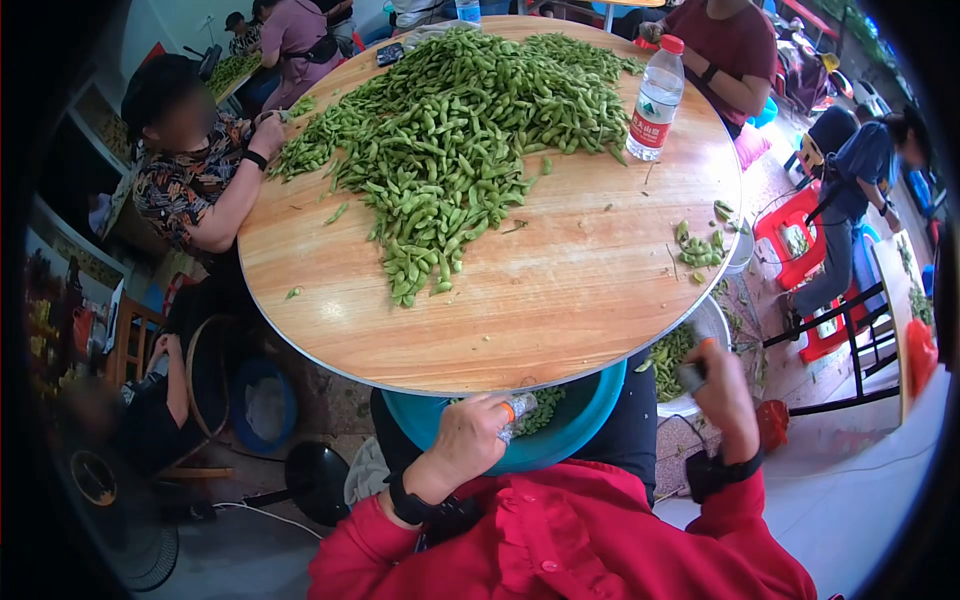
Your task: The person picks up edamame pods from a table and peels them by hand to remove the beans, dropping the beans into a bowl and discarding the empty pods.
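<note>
My left hand (465, 442) is over the teal basin (405, 408) in my lap, just below the table's near edge, its fingers curled closed. A whitish patterned wrap with an orange band (517, 408) covers a fingertip; I cannot tell what the fingers hold. Shelled green beans (543, 412) lie inside the basin. Off to the right, my right hand (728, 392) hangs over a white basin (712, 318) of green pods and husks (672, 350). Motion smears its fingers, which show a grey wrap and an orange band.
A big heap of green soybean pods (470, 110) covers the far part of the round wooden table (560, 290). On it stand a red-capped water bottle (656, 100) and a few loose pods (700, 247). People sit around it; red stools (795, 235) stand at right.
</note>
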Tool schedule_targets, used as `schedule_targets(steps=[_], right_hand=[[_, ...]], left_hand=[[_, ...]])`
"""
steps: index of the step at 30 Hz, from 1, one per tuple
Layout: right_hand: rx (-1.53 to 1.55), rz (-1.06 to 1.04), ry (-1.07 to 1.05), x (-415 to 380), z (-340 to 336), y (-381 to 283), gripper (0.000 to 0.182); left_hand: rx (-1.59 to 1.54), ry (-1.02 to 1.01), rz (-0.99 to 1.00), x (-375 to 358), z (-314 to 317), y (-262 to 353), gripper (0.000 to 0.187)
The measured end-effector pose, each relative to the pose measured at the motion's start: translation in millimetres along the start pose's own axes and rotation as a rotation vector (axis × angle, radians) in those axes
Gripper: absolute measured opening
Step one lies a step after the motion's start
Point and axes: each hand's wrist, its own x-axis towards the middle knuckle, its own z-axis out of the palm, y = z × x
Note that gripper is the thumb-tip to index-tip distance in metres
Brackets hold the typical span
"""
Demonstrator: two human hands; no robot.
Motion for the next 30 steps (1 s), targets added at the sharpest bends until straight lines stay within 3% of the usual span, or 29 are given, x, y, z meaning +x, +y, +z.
schedule_targets(steps=[4,6,8,11,17,23,26,30], right_hand=[[-0.112,0.02,0.314,1.3,-12.4,52.5,0.015],[-0.11,0.071,0.306,-0.4,-10.4,64.7,0.013],[-0.074,0.123,0.283,1.5,-2.0,69.1,0.01],[0.065,0.054,0.284,6.4,12.9,39.4,0.011],[0.466,-0.106,0.074,10.3,44.5,-29.3,0.017],[0.777,-0.145,-0.364,17.4,81.8,-79.1,0.026],[1.046,-0.04,-0.534,23.4,95.4,-98.8,0.035],[1.351,0.115,-0.81,34.6,113.0,-99.1,0.03]], left_hand=[[-0.022,0.1,-0.085,20.7,-19.8,-2.5,0.018],[-0.036,0.26,-0.167,33.4,-26.1,-24.0,0.02],[0.119,0.285,-0.296,54.8,-37.2,-41.9,0.023],[0.382,0.221,-0.336,76.8,-39.7,-76.8,0.023],[0.434,0.211,-0.355,79.4,-41.0,-85.6,0.014],[-0.228,0.271,-0.577,49.4,-33.3,-91.3,0.018],[-0.757,0.303,-0.502,36.0,-30.6,-58.3,0.018],[-0.983,0.195,-0.397,25.4,-23.4,-19.0,0.019]])
